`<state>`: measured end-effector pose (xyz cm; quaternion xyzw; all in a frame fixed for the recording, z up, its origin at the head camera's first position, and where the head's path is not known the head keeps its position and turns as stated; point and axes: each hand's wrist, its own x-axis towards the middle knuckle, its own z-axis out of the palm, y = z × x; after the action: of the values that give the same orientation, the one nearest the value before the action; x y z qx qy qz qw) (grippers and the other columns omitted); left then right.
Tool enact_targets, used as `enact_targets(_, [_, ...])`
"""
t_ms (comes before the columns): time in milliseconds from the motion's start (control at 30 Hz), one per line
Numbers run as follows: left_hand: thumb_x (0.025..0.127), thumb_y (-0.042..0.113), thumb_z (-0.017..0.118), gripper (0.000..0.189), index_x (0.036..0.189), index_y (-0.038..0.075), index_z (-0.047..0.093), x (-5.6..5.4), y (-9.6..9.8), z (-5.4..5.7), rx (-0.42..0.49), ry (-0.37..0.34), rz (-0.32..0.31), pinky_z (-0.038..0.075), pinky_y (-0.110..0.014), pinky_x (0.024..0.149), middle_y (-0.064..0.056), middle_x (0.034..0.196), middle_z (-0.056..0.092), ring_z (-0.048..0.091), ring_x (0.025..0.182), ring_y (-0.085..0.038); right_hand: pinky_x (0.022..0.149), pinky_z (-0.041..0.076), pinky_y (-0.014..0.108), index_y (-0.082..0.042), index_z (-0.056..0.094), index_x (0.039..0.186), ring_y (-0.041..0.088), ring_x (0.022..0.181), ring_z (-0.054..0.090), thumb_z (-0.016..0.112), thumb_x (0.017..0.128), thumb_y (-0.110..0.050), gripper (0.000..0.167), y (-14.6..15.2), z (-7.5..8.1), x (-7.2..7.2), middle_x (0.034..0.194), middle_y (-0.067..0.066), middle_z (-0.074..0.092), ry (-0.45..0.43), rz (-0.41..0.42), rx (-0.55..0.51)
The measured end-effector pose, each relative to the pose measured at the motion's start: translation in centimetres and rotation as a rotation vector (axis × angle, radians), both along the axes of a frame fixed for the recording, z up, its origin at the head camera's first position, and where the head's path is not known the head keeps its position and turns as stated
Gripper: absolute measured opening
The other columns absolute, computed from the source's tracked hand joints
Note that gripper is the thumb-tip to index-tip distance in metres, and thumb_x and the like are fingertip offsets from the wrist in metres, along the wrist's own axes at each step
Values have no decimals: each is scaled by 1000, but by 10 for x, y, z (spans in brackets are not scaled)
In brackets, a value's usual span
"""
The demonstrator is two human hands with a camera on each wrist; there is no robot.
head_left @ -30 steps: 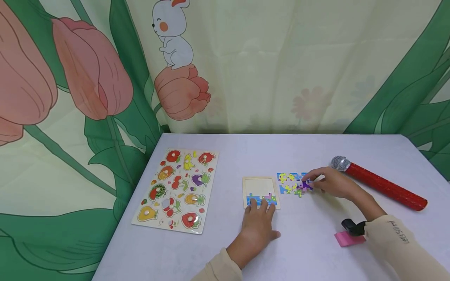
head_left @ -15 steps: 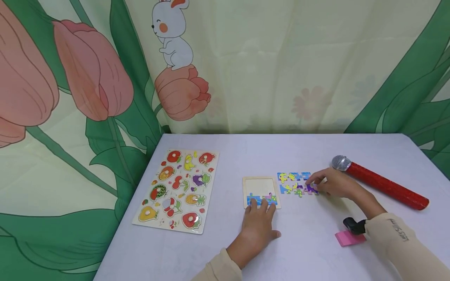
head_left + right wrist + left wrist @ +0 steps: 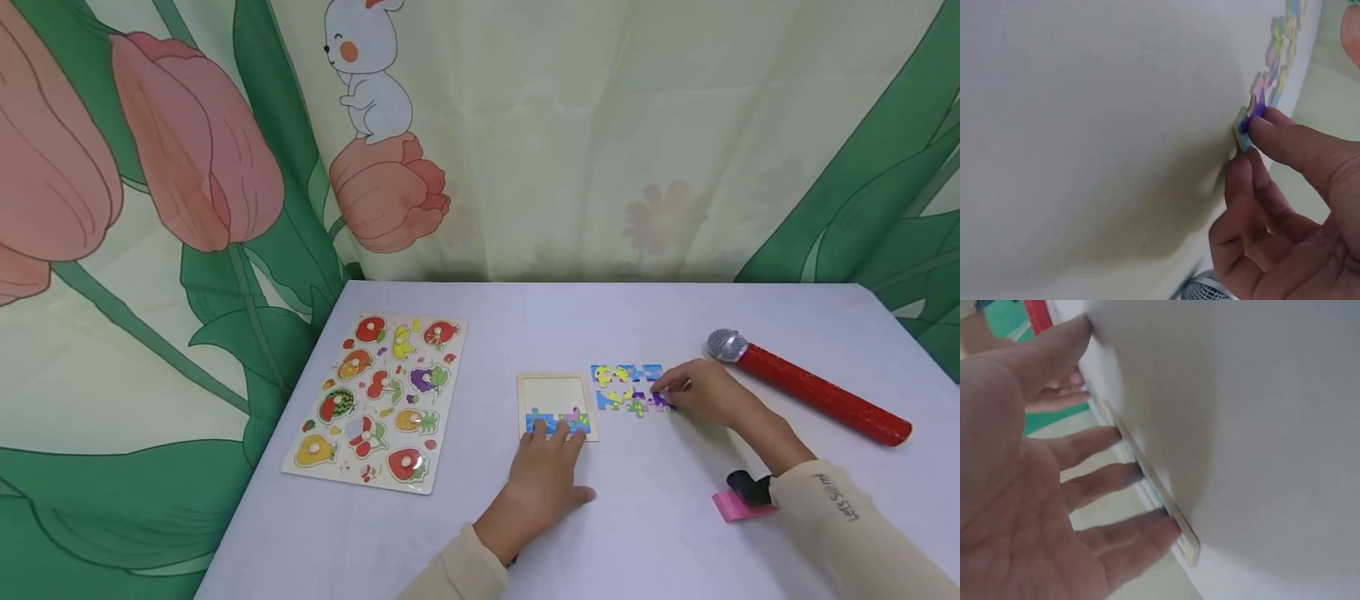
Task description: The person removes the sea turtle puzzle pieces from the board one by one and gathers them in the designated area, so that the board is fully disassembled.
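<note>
While a cream cloth curtain (image 3: 540,125) printed with tulips and a rabbit fills the upper part of the frame, a smooth white table (image 3: 637,533) spreads below it. Left of centre lies a flat, glossy fruit board (image 3: 373,406). At lower right, a beige sleeve (image 3: 855,517) bears dark lettering starting "Lets"; the rest is hard to read. A microphone (image 3: 825,383) with silver mesh head and rough red handle slants at right. Below centre, the left hand (image 3: 543,475), fingers apart and gripping nothing, rests its fingertips on the lower edge of a square wooden frame (image 3: 555,393), partly filled. Right of centre, the right hand (image 3: 708,392) pinches a purple-and-green puzzle piece (image 3: 1242,125) beside flat, knobbed loose pieces (image 3: 606,375). A pink block (image 3: 727,507) lies at lower right.
</note>
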<state>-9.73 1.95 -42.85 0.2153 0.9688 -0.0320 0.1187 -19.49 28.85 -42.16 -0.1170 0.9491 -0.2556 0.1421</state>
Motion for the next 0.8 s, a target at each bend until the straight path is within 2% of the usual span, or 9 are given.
enact_targets(167, [94,55,69,69,152,24,50,-7,-13,1,128,-31,-36,43,-39,110,0,153,46,44,141,-32,76,58,44,-2,79,105,35,93,63,70,91,4,19,-2,-1,3,101,18,70,28,-20,16])
enact_targets(267, [95,53,69,65,151,25,52,-10,-18,1,197,-49,-49,43,-39,108,-1,152,45,43,139,-30,74,57,41,-2,79,106,34,91,63,71,91,2,17,-4,1,5,100,17,69,29,-32,21])
enact_targets(367, [95,54,68,66,153,27,50,-12,-24,-1,259,-68,-34,40,-41,108,-1,155,42,39,140,-27,72,57,37,-2,78,108,32,90,62,72,92,-1,17,-10,4,6,98,16,68,37,-34,30])
enact_targets(500, [95,49,71,71,157,27,44,-19,-37,0,367,-117,15,36,-42,110,-1,160,36,34,142,-25,68,57,33,-1,77,111,28,86,62,74,92,-4,19,-24,14,8,96,13,68,59,-18,29])
enact_targets(567, [94,45,74,76,159,25,40,-26,-45,4,417,-146,40,36,-43,112,-3,161,34,34,143,-26,67,56,31,-1,76,112,27,86,61,74,92,-4,20,-33,20,10,96,11,68,62,-7,16])
enact_targets(667, [91,39,79,85,161,20,35,-44,-58,8,451,-161,65,35,-45,115,-5,163,33,33,145,-28,67,55,30,-2,76,112,25,84,60,74,92,-2,20,-51,26,13,95,8,67,72,36,-6])
enact_targets(800, [84,34,87,100,163,15,30,-70,-72,10,411,-191,75,31,-49,119,-5,166,30,29,151,-27,69,53,31,-1,77,108,21,81,61,73,91,2,18,-81,27,17,91,3,67,101,140,-54])
